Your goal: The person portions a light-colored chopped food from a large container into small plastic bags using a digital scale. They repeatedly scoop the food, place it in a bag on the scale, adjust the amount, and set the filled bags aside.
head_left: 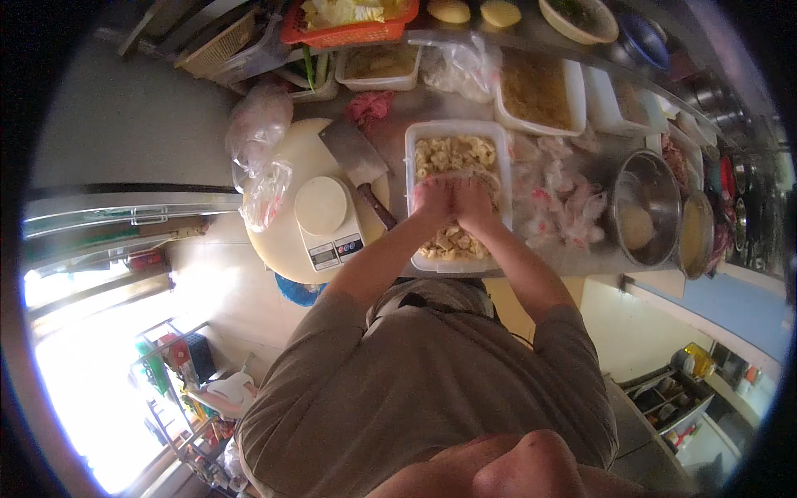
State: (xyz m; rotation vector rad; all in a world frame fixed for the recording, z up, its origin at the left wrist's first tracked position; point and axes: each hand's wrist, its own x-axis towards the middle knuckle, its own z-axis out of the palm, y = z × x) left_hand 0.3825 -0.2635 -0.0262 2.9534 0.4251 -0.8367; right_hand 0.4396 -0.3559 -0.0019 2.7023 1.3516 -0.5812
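Note:
Both of my hands are down in a white rectangular plastic tub (pixel 410 153) of pale, chopped, meat-like pieces (pixel 455 154). My left hand (pixel 435 197) and my right hand (pixel 473 201) lie side by side, nearly touching, across the tub's middle. Their backs face up, and the fingertips are lost among the pieces, so how far the fingers close is hidden. More pieces show beyond the hands and on the near side, between my forearms. Left of the tub, a cleaver (pixel 353 153) and a dark-handled knife (pixel 376 206) lie at the edge of a round cutting board (pixel 274 241).
On the board stand a kitchen scale (pixel 322 207) and plastic bags (pixel 264 133). Crumpled clear bags (pixel 564 203) lie right of the tub, then a steel bowl (pixel 643 178) holding a pale lump. Behind are a tub of brownish contents (pixel 540 95) and an orange basket (pixel 353 33).

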